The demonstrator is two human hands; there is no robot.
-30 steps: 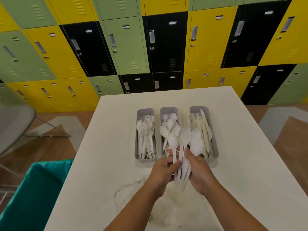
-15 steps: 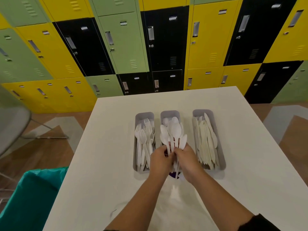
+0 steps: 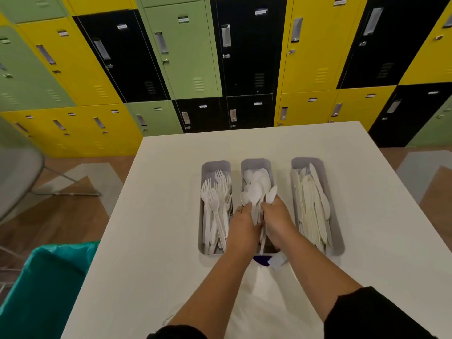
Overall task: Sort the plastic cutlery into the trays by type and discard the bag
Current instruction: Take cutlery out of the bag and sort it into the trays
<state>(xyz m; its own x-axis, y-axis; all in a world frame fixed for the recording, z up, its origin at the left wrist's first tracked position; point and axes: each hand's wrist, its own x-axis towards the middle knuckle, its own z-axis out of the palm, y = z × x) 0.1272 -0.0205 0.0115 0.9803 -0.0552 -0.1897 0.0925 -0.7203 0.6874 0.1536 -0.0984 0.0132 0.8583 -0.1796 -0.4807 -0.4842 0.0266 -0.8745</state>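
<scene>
Table (image 3: pixel 156 216), white, fills the lower centre of the head view, with three grey trays side by side across the middle of the frame. The left tray (image 3: pixel 215 165) holds white forks (image 3: pixel 215 206), the middle tray (image 3: pixel 255 162) holds white spoons (image 3: pixel 256 184), and the right tray (image 3: pixel 335 231) holds cream knives (image 3: pixel 310 206). Both hands reach in from the bottom of the frame and meet over the near half of the middle tray. The left hand (image 3: pixel 243 228), with a ring on one finger, has its fingers curled round the handles of a bunch of spoons; the right hand (image 3: pixel 277 221) grips the same bunch from the other side, one spoon bowl sticking up just above its knuckles. The bowls of the held spoons lie among those already in the tray, and one handle points down between the two wrists.

Just below the middle tray, between the forearms, a clear plastic bag (image 3: pixel 259 302) lies flat on the table, running to the bottom edge; its dark blue and white label (image 3: pixel 269 261) sits right at the tray's near end. Black sleeves show at the bottom edge.

In the lower left corner stands a bin with a teal liner (image 3: pixel 41 285), beside the table. A wall of yellow, green and black lockers (image 3: pixel 186 57) fills the upper half of the frame, and part of a grey chair (image 3: pixel 17 172) shows at the left edge.
</scene>
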